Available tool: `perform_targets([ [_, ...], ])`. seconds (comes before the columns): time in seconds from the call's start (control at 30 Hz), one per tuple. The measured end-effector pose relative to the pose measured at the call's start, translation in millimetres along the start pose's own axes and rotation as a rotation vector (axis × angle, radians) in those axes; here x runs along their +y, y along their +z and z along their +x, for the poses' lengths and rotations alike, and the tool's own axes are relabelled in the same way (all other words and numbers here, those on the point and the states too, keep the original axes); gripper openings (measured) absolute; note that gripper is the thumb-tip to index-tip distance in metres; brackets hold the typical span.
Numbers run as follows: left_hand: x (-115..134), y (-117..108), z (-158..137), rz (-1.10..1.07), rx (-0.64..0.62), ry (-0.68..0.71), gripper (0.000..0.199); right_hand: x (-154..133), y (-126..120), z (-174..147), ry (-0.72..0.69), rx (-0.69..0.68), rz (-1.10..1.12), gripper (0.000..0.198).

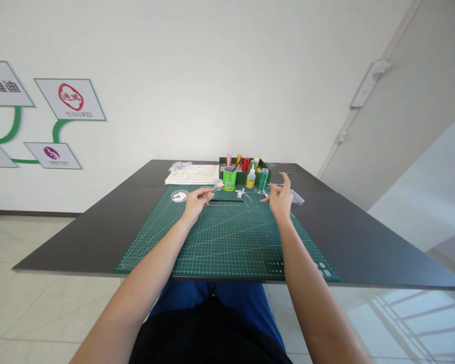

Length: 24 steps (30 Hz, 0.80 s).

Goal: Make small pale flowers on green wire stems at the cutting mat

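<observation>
The left grip (197, 201) is closed at the fingertips on a small green-stemmed piece (219, 185) with a pale, blossom-like tip, above the far part of the cutting mat (220, 247); the fingers cover part of its stem, and its detail is too small to read. The right grip (281, 200) is parted, one finger raised; whether anything thin lies between the other fingertips cannot be made out. It covers part of a clear plastic case (297, 197), whose contents are unclear.

Just left of the left grip, a shallow dish (179, 196) holds dark bits too small to identify. A dark rod (229, 200) lies on the mat between the grips, its left end near the left fingers. Beyond it is a small pale cluster (241, 194) with thin stems, and nearer the person a faint green strand (238, 229).

Farther back on the surface (98, 232), a green can (229, 183), a glue bottle (251, 179) and a green spool (263, 178) stand before a green box (241, 178), hiding much of its front and contents. White sheets (197, 175) lie left of it, partly under a crumpled clear bag (179, 166).
</observation>
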<state>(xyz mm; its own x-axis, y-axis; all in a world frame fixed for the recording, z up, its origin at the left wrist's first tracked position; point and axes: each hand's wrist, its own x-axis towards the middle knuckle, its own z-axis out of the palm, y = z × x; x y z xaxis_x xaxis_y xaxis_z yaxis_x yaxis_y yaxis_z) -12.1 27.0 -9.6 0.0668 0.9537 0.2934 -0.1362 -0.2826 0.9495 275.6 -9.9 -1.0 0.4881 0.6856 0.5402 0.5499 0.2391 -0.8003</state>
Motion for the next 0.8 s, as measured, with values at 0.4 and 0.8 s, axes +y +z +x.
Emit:
perform_targets([
  [0.4,-2,2,-1,-0.004,-0.033,0.014,0.033,-1,-1,1,0.008,0.075,-0.223,0.061],
  [0.8,-4,10,-5,-0.026,-0.089,-0.059,0.03,-1,19,-11,-0.352,-0.209,-0.27,0.057],
])
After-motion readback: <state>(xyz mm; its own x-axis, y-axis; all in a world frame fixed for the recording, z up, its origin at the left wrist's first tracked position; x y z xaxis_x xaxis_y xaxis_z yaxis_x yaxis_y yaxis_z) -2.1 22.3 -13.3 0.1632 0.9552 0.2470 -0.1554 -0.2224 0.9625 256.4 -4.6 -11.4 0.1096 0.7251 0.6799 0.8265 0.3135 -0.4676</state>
